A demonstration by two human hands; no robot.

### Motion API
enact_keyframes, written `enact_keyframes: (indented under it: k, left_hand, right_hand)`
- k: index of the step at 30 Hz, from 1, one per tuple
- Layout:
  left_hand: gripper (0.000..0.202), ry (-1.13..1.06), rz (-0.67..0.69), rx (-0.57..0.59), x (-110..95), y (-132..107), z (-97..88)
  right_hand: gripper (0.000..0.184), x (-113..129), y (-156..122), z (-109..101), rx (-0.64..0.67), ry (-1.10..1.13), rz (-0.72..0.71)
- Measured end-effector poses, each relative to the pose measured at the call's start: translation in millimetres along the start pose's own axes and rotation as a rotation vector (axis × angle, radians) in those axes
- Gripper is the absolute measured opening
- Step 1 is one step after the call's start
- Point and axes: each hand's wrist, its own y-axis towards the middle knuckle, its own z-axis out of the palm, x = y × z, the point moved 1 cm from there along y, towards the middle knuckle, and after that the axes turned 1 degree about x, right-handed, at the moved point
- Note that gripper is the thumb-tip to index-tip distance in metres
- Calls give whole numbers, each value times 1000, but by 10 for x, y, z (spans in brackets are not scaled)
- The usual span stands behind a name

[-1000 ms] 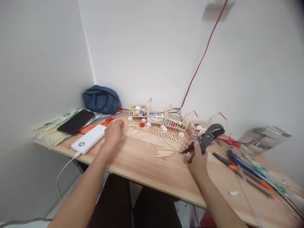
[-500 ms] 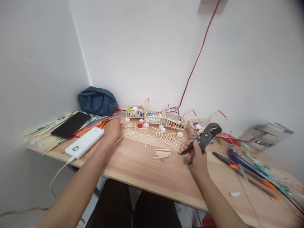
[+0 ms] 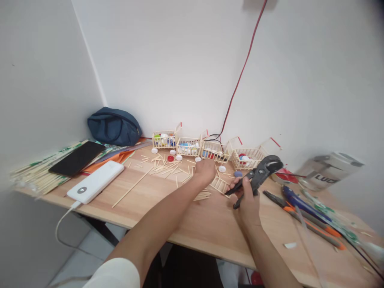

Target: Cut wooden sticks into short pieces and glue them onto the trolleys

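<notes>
Through the head camera I see that the left hand point(image 3: 205, 169) has crossed the desk point(image 3: 180, 218). A second ago it lay by the white power bank point(image 3: 95, 182) among the scattered sticks. Now it rests back-up at the flat stick panel point(image 3: 220, 185), just beside the right hand point(image 3: 248, 200). Its fingers curl down out of my sight, so I cannot tell whether they pinch anything.

The right hand has hardly moved. It is clamped round the handles of the black pliers point(image 3: 258, 173), whose head points up and away to the right, just above the desk. Both hands now meet at one spot, with the panel between them and a small bundle of cut sticks point(image 3: 202, 195) lying just nearer me.

A long stick point(image 3: 132, 187) lies alone near where the left hand was. Behind, a row of little stick carts point(image 3: 207, 148) stands along the wall.
</notes>
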Motion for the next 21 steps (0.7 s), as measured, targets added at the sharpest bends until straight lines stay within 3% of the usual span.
enact_keyframes:
  k: [4, 8, 11, 15, 18, 21]
  left_hand:
    - [30, 28, -34, 52, -37, 159, 83]
    - [31, 46, -25, 70, -57, 145, -25]
    - [28, 56, 41, 72, 1, -53, -188]
    - [17, 69, 124, 84, 296, -463, -364]
    - [12, 71, 144, 92, 550, -689, -348]
    - [12, 60, 146, 68, 659, -776, -204]
  right_hand:
    - [30, 33, 7, 14, 2, -44, 2]
    - [32, 50, 23, 18, 20, -50, 6]
    - [32, 61, 26, 22, 9, -39, 10]
    - [32, 73, 20, 47, 26, -48, 25]
    - [32, 67, 7, 66, 38, -36, 32]
    - [31, 44, -13, 74, 54, -47, 32]
